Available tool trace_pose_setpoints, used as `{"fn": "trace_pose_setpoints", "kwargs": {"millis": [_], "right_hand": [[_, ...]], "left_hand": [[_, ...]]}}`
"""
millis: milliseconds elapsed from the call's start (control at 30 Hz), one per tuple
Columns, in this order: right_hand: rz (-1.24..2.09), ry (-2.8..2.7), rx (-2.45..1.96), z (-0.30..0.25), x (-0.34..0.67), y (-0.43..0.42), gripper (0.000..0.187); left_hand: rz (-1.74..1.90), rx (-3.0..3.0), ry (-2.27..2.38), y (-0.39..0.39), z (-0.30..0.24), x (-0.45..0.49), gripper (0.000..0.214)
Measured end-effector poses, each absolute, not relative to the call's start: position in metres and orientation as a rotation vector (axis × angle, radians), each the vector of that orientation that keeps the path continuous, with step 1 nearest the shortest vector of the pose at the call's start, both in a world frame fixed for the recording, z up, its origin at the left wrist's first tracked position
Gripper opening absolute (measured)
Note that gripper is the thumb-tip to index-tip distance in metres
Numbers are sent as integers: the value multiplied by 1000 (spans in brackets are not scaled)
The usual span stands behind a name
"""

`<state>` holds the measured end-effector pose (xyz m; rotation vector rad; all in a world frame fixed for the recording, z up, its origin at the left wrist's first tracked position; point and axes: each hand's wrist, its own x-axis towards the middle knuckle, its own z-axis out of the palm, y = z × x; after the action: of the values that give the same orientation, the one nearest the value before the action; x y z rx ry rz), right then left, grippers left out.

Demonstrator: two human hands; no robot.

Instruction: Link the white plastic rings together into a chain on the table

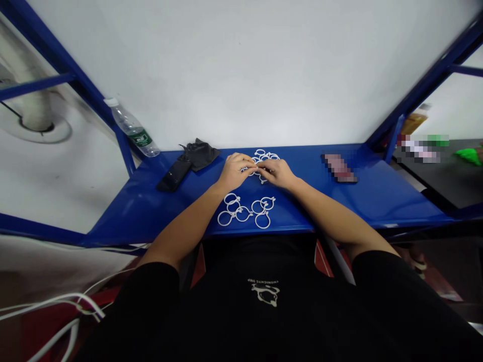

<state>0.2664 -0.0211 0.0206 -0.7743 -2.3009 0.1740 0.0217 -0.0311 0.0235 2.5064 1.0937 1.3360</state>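
Observation:
My left hand (237, 170) and my right hand (277, 172) meet over the far part of the blue table, thumbs and fingers pinched together. Between the fingertips shows a small piece of a white plastic ring, mostly hidden by the fingers. Just behind and beneath my hands is a pile of white rings (260, 152), partly covered. Nearer to me, several more white plastic rings (243, 213) with small forked tabs lie loosely, some overlapping, between my forearms.
On the blue table (132, 211), a black phone (174, 175) and a black pouch (202, 154) lie left. A clear bottle (136, 131) leans at the left frame post. A blurred-out phone (340, 168) lies right. White cables (56, 301) hang at lower left.

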Motion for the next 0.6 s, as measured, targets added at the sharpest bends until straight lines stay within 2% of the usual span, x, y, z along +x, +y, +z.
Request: {"fn": "trace_pose_setpoints", "kwargs": {"millis": [233, 433, 600], "right_hand": [[90, -2308, -863, 22, 265, -22, 36], [43, -2307, -1156, 30, 280, -7, 28], [105, -2257, -1179, 36, 293, 2, 22]], "left_hand": [[1291, 2576, 1039, -33, 22, 26, 10], [1328, 2524, 1153, -29, 22, 21, 15], [940, 2590, 897, -44, 25, 27, 12]]}}
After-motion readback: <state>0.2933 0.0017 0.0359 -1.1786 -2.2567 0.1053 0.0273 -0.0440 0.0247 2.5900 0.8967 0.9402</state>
